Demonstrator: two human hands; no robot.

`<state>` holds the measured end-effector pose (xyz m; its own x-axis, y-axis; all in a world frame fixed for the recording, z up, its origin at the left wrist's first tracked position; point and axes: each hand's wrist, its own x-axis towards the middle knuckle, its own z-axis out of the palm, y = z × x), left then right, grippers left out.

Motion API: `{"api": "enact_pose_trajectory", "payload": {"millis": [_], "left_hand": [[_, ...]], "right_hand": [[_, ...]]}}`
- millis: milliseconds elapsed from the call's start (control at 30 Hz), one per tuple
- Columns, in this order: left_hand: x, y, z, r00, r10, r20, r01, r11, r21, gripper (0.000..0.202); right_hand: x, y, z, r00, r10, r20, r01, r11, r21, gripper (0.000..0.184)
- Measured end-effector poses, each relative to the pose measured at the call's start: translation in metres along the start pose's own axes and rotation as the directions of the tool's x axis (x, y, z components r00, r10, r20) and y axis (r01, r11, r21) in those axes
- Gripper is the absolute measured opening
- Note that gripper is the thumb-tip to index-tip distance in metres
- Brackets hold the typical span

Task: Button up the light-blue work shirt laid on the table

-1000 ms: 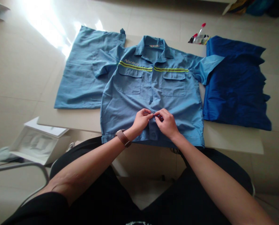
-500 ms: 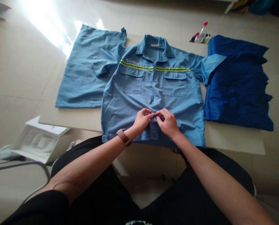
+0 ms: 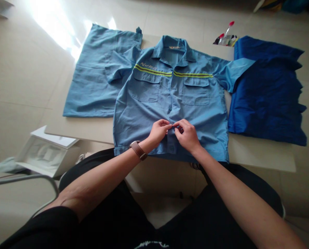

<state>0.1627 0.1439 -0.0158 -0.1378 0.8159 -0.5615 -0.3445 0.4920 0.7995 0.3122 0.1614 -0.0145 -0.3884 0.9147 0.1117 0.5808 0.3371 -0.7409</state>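
A light blue work shirt (image 3: 146, 107) with yellow-striped chest bands and two flap pockets lies front up, its collar pointing away from me. My left hand (image 3: 159, 131), with a brown-strapped watch (image 3: 138, 150) on the wrist, pinches the shirt's front edge low on the placket. Right beside it my right hand (image 3: 187, 135) pinches the same spot, the fingertips of both hands meeting there. Whatever small part sits between the fingertips, such as a button, is too small to make out. Below the hands the placket's bottom end hangs toward my lap.
Under the shirt is a pale board-like table (image 3: 263, 152). Folded light blue cloth (image 3: 92, 76) lies at left, dark blue cloth (image 3: 268, 93) at right. Bottles with red caps (image 3: 227, 36) stand beyond. An open white box (image 3: 47, 152) is at lower left, near a grey metal tube (image 3: 50, 181).
Both hands stay pinched at the same place on the placket, with only slight finger movement. The whole view has shifted slightly.
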Motion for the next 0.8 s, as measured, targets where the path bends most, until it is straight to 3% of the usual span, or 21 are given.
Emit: {"api": "enact_pose_trajectory", "payload": {"millis": [800], "left_hand": [[-0.0005,-0.0011,-0.0011,0.999,-0.017,0.029,0.016,1.000,0.011,0.018]], "right_hand": [[0.0006,0.0017,0.0001,1.000,0.030,0.005,-0.030,0.999,-0.013,0.012]]}}
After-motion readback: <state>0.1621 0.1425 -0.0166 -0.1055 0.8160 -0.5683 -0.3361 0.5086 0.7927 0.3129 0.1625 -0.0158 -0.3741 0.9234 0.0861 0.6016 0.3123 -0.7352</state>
